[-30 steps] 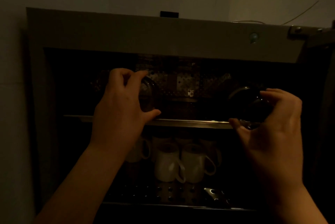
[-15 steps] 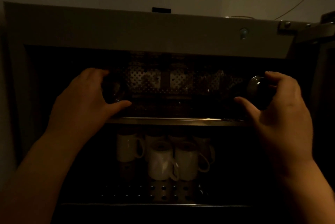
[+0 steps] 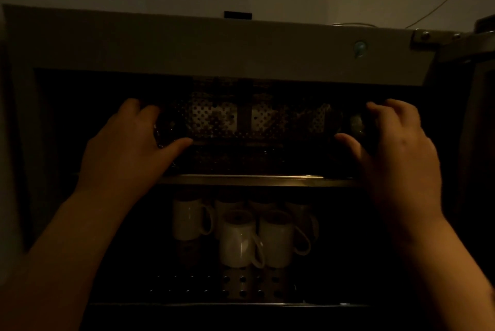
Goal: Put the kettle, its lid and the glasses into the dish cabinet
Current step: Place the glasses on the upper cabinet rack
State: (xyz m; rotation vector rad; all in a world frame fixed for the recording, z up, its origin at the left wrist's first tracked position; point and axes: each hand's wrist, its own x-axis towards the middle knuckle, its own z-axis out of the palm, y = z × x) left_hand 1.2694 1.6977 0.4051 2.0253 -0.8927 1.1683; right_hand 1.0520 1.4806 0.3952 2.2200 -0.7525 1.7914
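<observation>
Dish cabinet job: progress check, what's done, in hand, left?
Done: nothing provable; only white mugs stand on the lower shelf. In hand: the left hand and right hand each grip a glass, left, right, over the upper shelf of the dish cabinet. Left: releasing both. Kettle and lid not visible.

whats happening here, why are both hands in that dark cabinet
A person is loading glasses into a dish cabinet. The left hand has its grip around one glass at the left of the upper shelf, and the right hand holds another glass at the right. White mugs stand on the perforated lower shelf. It is too dark to see a kettle or lid.
</observation>
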